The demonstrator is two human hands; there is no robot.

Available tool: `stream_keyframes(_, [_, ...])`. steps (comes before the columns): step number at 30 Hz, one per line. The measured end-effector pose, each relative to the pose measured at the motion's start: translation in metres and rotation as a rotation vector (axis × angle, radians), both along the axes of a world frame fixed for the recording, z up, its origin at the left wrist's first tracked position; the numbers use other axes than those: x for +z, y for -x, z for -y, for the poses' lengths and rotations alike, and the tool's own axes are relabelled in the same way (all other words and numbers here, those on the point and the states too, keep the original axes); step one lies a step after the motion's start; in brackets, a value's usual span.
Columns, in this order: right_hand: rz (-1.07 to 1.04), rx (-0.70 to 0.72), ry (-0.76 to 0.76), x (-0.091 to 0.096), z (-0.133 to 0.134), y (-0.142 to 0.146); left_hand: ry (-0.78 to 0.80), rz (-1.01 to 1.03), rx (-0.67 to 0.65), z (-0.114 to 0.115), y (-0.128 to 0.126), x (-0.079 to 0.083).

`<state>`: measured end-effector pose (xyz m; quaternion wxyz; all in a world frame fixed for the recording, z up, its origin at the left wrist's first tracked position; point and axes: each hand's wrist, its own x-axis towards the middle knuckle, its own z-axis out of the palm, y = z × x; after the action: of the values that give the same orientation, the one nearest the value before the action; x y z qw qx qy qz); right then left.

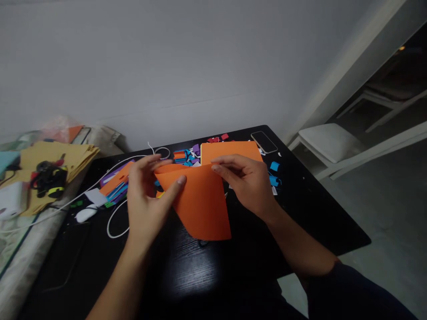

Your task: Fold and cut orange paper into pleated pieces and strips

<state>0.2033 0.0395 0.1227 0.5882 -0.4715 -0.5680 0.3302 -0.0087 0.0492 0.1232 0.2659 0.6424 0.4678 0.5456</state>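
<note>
Between my two hands an orange sheet of paper is held up above the black table, bent over along its top. My left hand grips its upper left part, with the thumb lying on the near face and the fingers behind. At the upper right corner, my right hand pinches the edge between thumb and fingers. Behind the raised sheet lies an orange paper stack, with a thin yellow edge showing on its left side. Part of the tabletop behind the paper is hidden.
Small blue paper pieces lie at the right, near a phone. Coloured paper strips, a white mouse and a white cable are on the left. Yellow envelopes are piled beside the black table. A wall stands behind.
</note>
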Motion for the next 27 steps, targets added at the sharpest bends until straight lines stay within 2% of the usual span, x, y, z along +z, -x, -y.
stream_keyframes(3, [0.037,0.043,-0.023,0.000,0.005,0.004,-0.322,-0.340,0.040,0.010,0.000,0.004])
stream_keyframes(5, [0.081,0.084,-0.067,0.000,0.010,0.007,-0.426,-0.476,0.008,0.017,-0.003,0.003])
stream_keyframes(7, [0.100,0.112,-0.105,0.001,0.015,0.012,-0.467,-0.502,-0.048,0.023,-0.007,0.000])
stream_keyframes(11, [0.026,0.131,-0.077,0.002,0.021,0.018,-0.465,-0.389,-0.105,0.027,-0.011,-0.004])
stream_keyframes(15, [0.006,0.122,-0.057,0.001,0.021,0.021,-0.391,-0.329,-0.053,0.030,-0.010,-0.001])
stream_keyframes(20, [0.018,0.058,-0.126,-0.001,0.020,0.025,-0.309,-0.276,0.006,0.032,-0.012,0.002])
stream_keyframes(27, [0.040,0.005,-0.186,-0.002,0.021,0.027,-0.315,-0.266,0.002,0.030,-0.013,0.001])
